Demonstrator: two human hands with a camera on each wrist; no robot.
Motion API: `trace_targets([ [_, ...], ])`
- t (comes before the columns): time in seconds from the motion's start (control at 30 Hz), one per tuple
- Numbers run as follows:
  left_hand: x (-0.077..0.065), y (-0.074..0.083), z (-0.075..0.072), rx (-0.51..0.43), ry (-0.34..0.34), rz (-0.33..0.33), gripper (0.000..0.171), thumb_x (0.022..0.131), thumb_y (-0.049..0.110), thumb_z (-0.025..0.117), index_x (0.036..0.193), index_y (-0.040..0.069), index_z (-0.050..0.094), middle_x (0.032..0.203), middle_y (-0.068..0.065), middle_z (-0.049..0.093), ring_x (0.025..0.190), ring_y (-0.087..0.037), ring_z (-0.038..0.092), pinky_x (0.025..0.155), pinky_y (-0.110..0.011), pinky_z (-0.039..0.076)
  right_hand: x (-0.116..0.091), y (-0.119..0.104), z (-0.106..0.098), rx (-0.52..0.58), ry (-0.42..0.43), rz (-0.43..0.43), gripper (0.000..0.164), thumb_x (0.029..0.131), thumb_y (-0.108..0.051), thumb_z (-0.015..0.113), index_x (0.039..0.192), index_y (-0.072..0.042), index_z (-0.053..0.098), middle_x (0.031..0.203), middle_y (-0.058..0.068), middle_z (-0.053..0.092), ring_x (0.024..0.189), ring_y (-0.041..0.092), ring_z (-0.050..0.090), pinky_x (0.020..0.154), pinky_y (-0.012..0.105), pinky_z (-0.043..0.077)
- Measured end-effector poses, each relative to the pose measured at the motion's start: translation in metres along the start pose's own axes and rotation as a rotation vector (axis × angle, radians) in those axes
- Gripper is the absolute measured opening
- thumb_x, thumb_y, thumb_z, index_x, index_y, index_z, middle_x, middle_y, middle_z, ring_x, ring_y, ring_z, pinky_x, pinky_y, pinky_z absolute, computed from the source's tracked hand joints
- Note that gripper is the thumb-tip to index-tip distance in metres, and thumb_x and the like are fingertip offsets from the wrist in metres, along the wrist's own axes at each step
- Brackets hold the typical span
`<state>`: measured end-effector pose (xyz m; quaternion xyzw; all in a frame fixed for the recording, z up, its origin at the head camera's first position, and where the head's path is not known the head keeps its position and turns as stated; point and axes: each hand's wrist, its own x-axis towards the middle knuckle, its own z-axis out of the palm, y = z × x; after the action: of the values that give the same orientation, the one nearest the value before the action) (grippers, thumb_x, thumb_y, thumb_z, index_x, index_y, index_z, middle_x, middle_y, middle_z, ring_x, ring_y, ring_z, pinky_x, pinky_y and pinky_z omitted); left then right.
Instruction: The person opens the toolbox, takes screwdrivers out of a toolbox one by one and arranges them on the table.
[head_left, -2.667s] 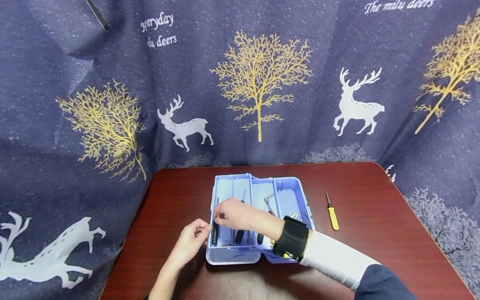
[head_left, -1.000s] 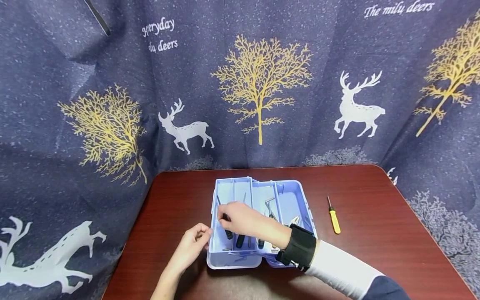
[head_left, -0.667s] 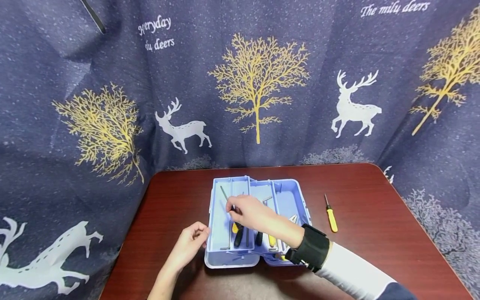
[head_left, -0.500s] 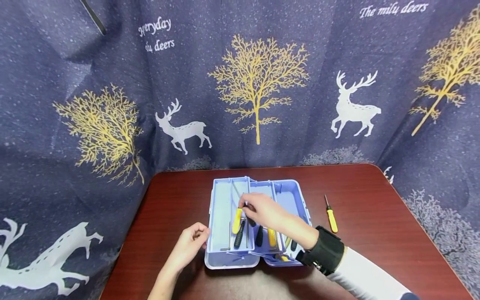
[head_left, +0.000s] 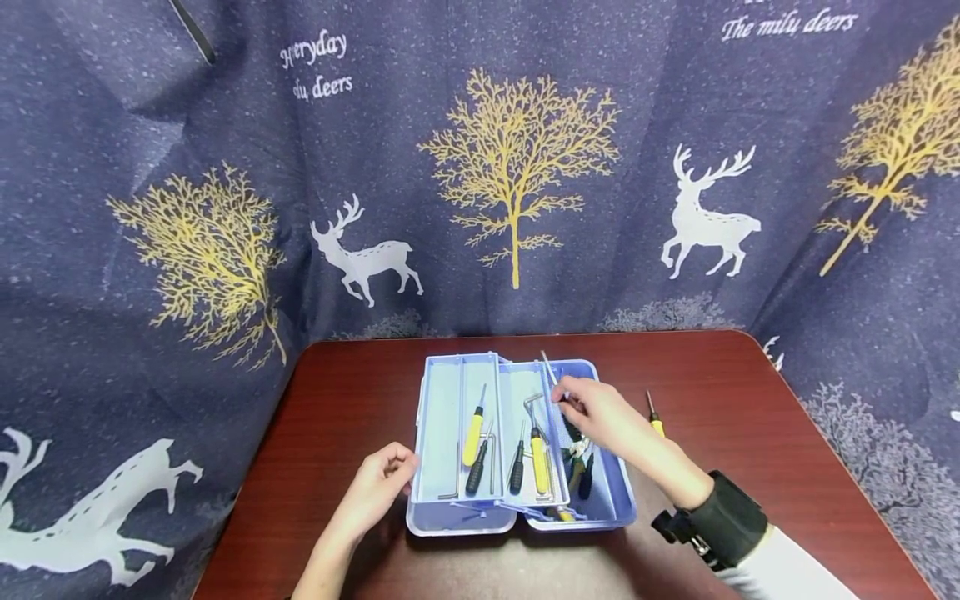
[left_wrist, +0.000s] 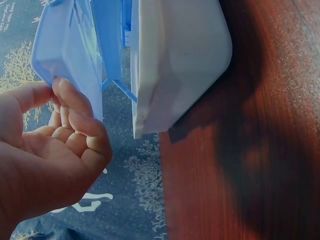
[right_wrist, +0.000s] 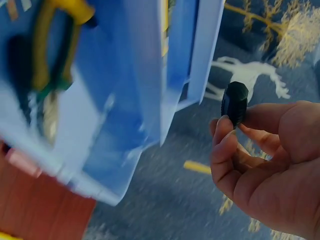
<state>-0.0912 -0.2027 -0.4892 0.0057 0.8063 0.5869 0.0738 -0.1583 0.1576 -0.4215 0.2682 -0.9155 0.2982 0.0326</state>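
Observation:
A light blue toolbox (head_left: 628,504) stands unfolded on the table. In the head view my right hand (head_left: 607,412) is above its deep right-hand bin and grips a black-handled screwdriver (head_left: 550,368), shaft pointing up and away. The right wrist view shows the end of its black handle (right_wrist: 235,102) between thumb and fingers. My left hand (head_left: 386,479) is at the left side of the upper tray (head_left: 441,417); in the left wrist view thumb and fingertip pinch the tray's edge (left_wrist: 50,62). A yellow screwdriver (head_left: 473,437) and a black screwdriver (head_left: 477,468) share the tray's right compartment.
The middle tray holds a black screwdriver (head_left: 517,471), a yellow screwdriver (head_left: 540,467) and hex keys (head_left: 532,400). Pliers (head_left: 577,471) lie in the deep bin. On the table at right, my forearm partly covers another yellow screwdriver (head_left: 657,427). A patterned curtain (head_left: 517,308) hangs behind.
My right hand has lifted the black-handled screwdriver from the upper tray's left compartment and carried it right, across the trays, to the deep bin. The left hand has stayed at the tray.

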Motion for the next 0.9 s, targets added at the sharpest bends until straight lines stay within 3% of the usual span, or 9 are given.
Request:
trace_targets([
  [0.27, 0.002, 0.003, 0.001, 0.005, -0.002, 0.004, 0.014, 0.101, 0.011, 0.066, 0.097, -0.002, 0.065, 0.080, -0.008, 0.066, 0.069, -0.025, 0.064, 0.068, -0.029, 0.055, -0.029, 0.042, -0.012, -0.080, 0.089, 0.048, 0.014, 0.095, 0.003, 0.068, 0.102, -0.010, 0.066, 0.075, -0.007, 0.050, 0.067, 0.007, 0.044, 0.062, 0.028, 0.040],
  [0.4, 0.001, 0.004, 0.000, 0.011, 0.002, -0.004, 0.014, 0.101, 0.011, 0.065, 0.098, -0.002, 0.065, 0.080, -0.008, 0.067, 0.069, -0.024, 0.064, 0.068, -0.029, 0.055, -0.046, 0.064, -0.014, -0.084, 0.120, 0.132, 0.017, 0.093, 0.005, 0.070, 0.104, -0.006, 0.061, 0.080, -0.001, 0.059, 0.070, 0.013, 0.056, 0.062, 0.032, 0.046],
  [0.57, 0.000, 0.006, 0.000, 0.017, 0.006, -0.011, 0.014, 0.101, 0.011, 0.065, 0.099, -0.002, 0.065, 0.080, -0.008, 0.067, 0.070, -0.025, 0.065, 0.069, -0.028, 0.055, -0.070, 0.100, -0.012, -0.073, 0.147, 0.259, 0.025, 0.092, 0.006, 0.069, 0.109, 0.001, 0.052, 0.090, 0.013, 0.068, 0.079, 0.031, 0.070, 0.063, 0.042, 0.054],
  [0.8, -0.001, 0.003, 0.001, 0.004, 0.000, -0.009, 0.015, 0.102, 0.011, 0.064, 0.099, -0.003, 0.066, 0.081, -0.008, 0.067, 0.069, -0.020, 0.064, 0.069, -0.028, 0.054, -0.096, 0.141, -0.002, -0.102, 0.071, 0.506, 0.035, 0.096, -0.002, 0.063, 0.124, 0.011, 0.046, 0.090, 0.024, 0.068, 0.079, 0.038, 0.067, 0.067, 0.051, 0.054],
  [0.9, -0.001, 0.002, 0.002, 0.000, -0.001, -0.005, 0.015, 0.102, 0.012, 0.064, 0.100, -0.004, 0.066, 0.081, -0.009, 0.067, 0.069, -0.018, 0.064, 0.069, -0.028, 0.054, -0.099, 0.153, -0.001, -0.142, 0.042, 0.546, 0.033, 0.098, -0.003, 0.062, 0.122, 0.016, 0.051, 0.099, 0.031, 0.068, 0.087, 0.045, 0.068, 0.075, 0.057, 0.054],
])
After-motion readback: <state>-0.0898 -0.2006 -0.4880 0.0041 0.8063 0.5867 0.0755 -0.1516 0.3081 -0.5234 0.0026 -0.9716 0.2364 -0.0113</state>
